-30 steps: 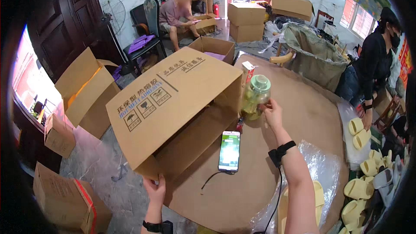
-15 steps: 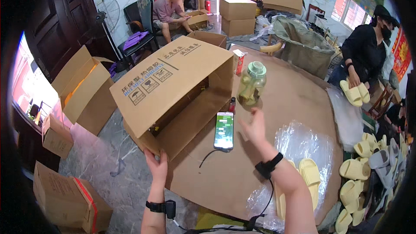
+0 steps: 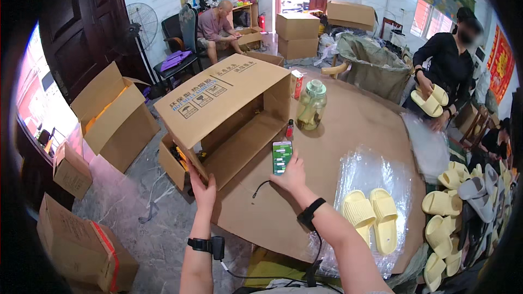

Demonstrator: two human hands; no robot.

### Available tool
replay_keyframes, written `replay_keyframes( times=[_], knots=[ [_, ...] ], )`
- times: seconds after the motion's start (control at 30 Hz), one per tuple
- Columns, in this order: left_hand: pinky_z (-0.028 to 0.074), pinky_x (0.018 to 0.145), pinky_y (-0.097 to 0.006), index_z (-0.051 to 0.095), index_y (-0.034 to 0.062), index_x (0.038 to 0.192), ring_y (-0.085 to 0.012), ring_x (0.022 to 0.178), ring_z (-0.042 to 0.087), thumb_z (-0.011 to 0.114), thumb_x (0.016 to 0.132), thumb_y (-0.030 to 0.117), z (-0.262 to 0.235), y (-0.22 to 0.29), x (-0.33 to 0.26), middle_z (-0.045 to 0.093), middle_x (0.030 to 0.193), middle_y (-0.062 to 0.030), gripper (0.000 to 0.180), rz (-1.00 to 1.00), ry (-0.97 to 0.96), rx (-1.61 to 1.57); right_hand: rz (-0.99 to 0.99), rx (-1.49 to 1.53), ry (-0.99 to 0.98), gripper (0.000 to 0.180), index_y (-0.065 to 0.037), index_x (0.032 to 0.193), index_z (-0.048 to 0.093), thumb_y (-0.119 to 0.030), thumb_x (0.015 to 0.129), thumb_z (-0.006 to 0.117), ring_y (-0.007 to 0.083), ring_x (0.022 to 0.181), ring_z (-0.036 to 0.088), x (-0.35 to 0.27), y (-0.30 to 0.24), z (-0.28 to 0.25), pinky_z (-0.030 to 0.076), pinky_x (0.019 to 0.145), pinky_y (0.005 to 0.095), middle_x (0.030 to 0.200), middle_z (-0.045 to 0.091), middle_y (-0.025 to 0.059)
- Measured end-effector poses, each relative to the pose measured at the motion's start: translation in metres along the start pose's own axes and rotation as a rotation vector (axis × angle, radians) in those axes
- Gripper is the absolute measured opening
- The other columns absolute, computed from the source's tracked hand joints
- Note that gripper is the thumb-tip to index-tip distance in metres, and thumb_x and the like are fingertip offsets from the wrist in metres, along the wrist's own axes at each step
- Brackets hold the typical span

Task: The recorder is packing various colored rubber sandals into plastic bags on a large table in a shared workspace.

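Note:
A large cardboard box lies on its side, its open mouth facing the table's middle. My left hand grips the box's near lower corner, fingers partly hidden by the cardboard. Beside the box a smartphone with a lit green screen lies on the brown cardboard-covered table. My right hand is closed round the phone's lower end, thumb at its near edge and fingers along its right side. A short black cord lies by the phone. To the right, two pale yellow slippers rest on clear plastic bags.
Behind the phone stand a small red bottle, a lidded jar and a red-white carton. Slippers pile up at the right edge. A co-worker handles yellow slippers; another person sits at the back. Open boxes stand left.
My right hand has come from the table's middle, fingers spread, leftward and nearer onto the phone. My left hand stays on the box. The co-worker's slippers have moved left.

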State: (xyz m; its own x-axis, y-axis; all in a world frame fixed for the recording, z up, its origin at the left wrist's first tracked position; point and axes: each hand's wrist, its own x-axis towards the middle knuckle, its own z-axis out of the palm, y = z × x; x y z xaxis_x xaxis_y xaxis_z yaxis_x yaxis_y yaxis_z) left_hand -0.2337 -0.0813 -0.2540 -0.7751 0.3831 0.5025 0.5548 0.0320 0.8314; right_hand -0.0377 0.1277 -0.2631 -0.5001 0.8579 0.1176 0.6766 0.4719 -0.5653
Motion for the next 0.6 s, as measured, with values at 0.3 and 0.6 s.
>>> replay_keyframes(
  times=[0.3,0.6],
  knots=[
    [0.036,0.112,-0.037,0.008,0.0071,0.16,-0.0287,0.138,0.042,0.06,0.083,-0.004,0.0,0.004,-0.005,0.032,0.156,-0.0197,0.094,-0.016,0.006,-0.081,-0.112,0.193,0.059,0.124,0.001,0.153,0.006,-0.029,0.061,0.082,0.0471,0.114,0.048,0.006,-0.029,-0.005,0.046,0.098,0.0509,0.123,0.041,0.0277],
    [0.038,0.11,-0.039,0.008,0.016,0.162,-0.0273,0.143,0.036,0.056,0.085,-0.005,0.003,0.014,-0.015,0.025,0.161,-0.0152,0.093,-0.071,-0.046,-0.071,-0.088,0.086,0.078,0.131,0.003,0.154,0.008,-0.039,0.059,0.088,0.0418,0.119,0.046,0.034,-0.036,0.019,0.043,0.103,0.0477,0.126,0.044,0.0244]
  ],
)
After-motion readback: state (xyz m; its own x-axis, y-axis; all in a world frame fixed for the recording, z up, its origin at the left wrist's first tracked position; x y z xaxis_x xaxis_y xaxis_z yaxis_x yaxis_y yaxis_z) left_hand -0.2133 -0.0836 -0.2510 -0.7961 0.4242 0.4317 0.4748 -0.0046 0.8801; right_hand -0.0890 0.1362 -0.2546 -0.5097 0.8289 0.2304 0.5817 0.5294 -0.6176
